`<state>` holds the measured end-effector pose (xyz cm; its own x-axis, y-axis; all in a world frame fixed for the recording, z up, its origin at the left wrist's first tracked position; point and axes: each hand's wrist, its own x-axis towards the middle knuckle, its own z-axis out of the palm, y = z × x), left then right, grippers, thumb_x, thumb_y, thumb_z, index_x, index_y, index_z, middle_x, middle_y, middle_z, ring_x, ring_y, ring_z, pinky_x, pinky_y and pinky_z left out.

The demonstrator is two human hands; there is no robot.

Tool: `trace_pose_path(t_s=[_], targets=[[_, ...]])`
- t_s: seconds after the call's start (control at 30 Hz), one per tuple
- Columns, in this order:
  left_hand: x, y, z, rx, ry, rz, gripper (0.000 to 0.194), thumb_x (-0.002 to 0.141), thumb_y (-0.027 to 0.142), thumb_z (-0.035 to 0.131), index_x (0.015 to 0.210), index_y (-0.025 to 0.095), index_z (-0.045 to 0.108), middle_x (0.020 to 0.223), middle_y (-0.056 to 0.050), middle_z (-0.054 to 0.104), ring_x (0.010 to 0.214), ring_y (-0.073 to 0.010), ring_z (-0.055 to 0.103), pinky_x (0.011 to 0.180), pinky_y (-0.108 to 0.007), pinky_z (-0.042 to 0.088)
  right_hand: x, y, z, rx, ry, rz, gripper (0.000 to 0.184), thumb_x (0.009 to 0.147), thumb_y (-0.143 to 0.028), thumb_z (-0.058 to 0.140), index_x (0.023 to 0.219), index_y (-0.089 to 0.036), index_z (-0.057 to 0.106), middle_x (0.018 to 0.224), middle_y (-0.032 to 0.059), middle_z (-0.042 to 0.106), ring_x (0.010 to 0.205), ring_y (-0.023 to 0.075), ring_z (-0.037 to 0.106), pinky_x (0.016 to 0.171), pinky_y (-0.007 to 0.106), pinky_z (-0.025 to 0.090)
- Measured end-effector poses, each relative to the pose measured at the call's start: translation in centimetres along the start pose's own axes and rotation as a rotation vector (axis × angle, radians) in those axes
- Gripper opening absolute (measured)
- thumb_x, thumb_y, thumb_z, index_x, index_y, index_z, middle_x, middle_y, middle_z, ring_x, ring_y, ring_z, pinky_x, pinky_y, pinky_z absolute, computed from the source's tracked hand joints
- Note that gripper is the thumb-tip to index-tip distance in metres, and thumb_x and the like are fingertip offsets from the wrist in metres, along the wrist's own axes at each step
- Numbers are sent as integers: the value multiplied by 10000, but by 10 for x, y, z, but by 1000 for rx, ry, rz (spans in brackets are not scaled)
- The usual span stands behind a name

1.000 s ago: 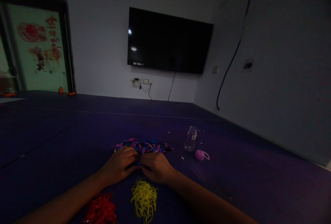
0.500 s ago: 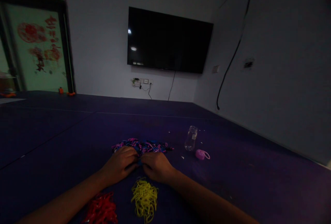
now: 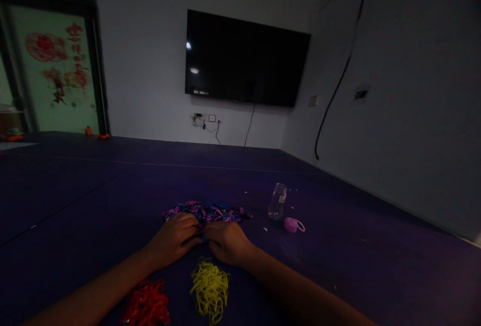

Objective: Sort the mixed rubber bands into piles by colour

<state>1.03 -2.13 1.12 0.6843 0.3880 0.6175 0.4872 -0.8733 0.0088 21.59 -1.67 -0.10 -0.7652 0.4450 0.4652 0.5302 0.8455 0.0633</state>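
My left hand [image 3: 179, 235] and my right hand [image 3: 227, 240] meet at the near edge of a mixed pile of small pink, blue and black loops [image 3: 214, 211], perhaps clips or bands. Both have curled fingers, the tips nearly touching. A bit of blue [image 3: 204, 238] shows between them; its kind is too small and dark to tell, and the fingertips are partly hidden. Closer to me lies a tangled heap of yellow rubber bands [image 3: 210, 288]. To its left, beside my left forearm, is a heap of glossy red pieces [image 3: 148, 303].
On the purple tabletop [image 3: 112, 185] to the right stand a clear, uncapped bottle [image 3: 277, 203] and a pink lid with a loop handle [image 3: 293, 224]. Small white scraps [image 3: 265, 229] lie nearby. A black television [image 3: 246, 57] hangs on the far wall.
My fingers have shifted very slightly around the bit of blue. The piles, the bottle and the lid stay where they were.
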Motion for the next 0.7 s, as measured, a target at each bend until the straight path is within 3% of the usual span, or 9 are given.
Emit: trace_pose_path(t_s=[0.2, 0.4, 0.7], targets=[[0, 0, -1, 5, -19, -5, 219, 927, 336, 477, 912, 204, 650, 915, -53, 652, 923, -211, 573, 821, -362, 447, -1, 1, 1, -20, 10, -15, 177, 746, -83, 459, 809, -184, 590, 897, 41, 649, 759, 138, 587, 642, 222, 406], [0, -1, 1, 12, -23, 10, 240, 938, 333, 449, 910, 199, 647, 876, -49, 651, 872, -204, 576, 792, -357, 447, 0, 1, 1, -44, -2, -18, 172, 743, -86, 467, 769, -186, 604, 789, 25, 644, 720, 140, 584, 614, 221, 398], [1, 1, -1, 19, -29, 0, 261, 944, 339, 433, 883, 192, 639, 836, -45, 645, 839, -203, 573, 768, -354, 446, -1, 2, 2, -40, 9, -28, 176, 732, -89, 473, 769, -188, 614, 790, 26, 653, 708, 138, 584, 616, 222, 399]])
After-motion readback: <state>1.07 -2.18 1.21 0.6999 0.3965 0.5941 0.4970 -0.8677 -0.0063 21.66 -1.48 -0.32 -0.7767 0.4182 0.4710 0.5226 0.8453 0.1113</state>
